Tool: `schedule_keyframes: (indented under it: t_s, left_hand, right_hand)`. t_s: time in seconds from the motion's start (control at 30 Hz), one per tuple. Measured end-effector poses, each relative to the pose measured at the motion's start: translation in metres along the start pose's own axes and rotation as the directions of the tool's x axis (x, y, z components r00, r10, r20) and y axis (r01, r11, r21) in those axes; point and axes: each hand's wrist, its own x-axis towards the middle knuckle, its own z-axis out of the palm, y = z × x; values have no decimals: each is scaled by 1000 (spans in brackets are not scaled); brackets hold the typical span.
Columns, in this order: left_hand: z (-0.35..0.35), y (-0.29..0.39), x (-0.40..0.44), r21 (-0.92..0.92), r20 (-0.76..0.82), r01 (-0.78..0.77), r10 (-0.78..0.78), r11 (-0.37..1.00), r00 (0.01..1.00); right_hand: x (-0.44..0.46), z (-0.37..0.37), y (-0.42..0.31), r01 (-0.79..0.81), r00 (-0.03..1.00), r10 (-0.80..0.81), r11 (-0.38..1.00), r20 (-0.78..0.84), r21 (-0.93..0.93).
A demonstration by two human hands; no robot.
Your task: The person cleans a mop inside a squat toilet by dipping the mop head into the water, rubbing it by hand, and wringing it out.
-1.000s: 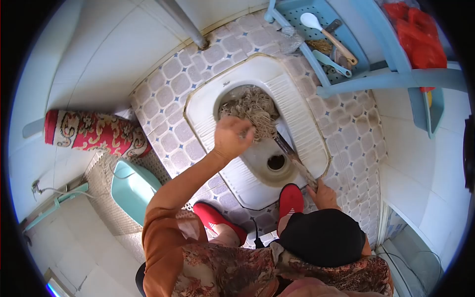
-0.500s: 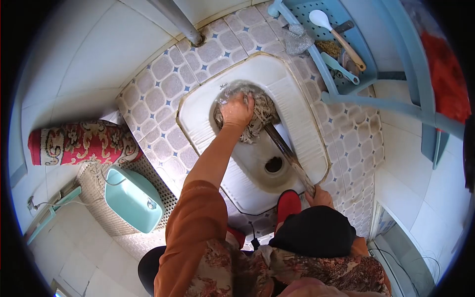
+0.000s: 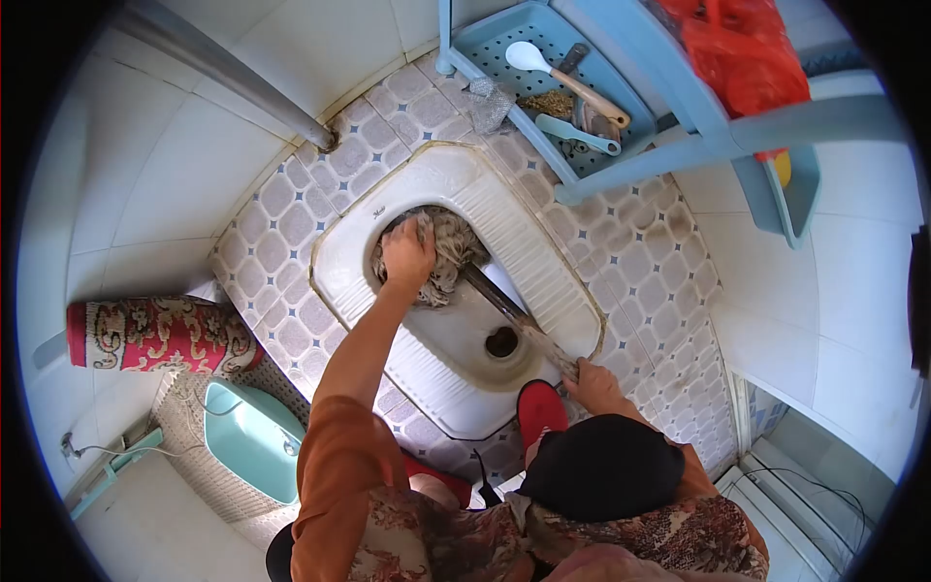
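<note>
In the head view, the grey string mop head (image 3: 454, 254) is gripped from above by the left hand (image 3: 407, 254), its fingers bent close together and clamped on the wet strands; the fingertips are partly buried and cannot be made out. The dark, worn mop handle (image 3: 509, 312) is clasped near its end by the right hand (image 3: 593, 388), with the fingers wrapped around it. The mop head is set in the far end of the bowl of a white ceramic squat toilet (image 3: 558, 289), and the handle is slanted across the bowl beside the round dark drain hole (image 3: 501, 341).

The toilet is set into a floor of grey-and-white patterned tiles (image 3: 621, 262). A light-blue plastic rack (image 3: 529, 131) is seen at the upper right, with a white spoon with a wooden handle (image 3: 579, 87) in its lower tray and a red plastic bag (image 3: 747, 63) above. At the left, a rolled red patterned rug (image 3: 165, 335) and a turquoise plastic basin (image 3: 247, 446) are seen.

One second ago, the left hand was raised over the mop head; now it is sunk into the strands. The handle is held by the right hand as before.
</note>
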Motion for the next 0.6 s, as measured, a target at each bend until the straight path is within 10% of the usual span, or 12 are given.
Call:
schedule_keyframes:
  t_s: [0.17, 0.27, 0.4, 0.6]
  left_hand:
    - [-47, 30, -64, -62, -73, -391, 387, 918, 919]
    - [-58, 34, -79, 67, 78, -203, 197, 977, 977]
    - [-23, 55, -75, -190, -132, 178, -205, 965, 970]
    - [21, 26, -48, -68, -205, 145, -156, 987, 966]
  right_hand:
    - [-6, 9, 11, 44, 998, -45, 999, -44, -19]
    - [-12, 2, 8, 38, 999, -39, 999, -2, -24]
    - [-7, 1, 6, 16, 1000, -16, 1000, 9, -6]
    - [-4, 2, -1, -56, 996, 60, 996, 66, -70]
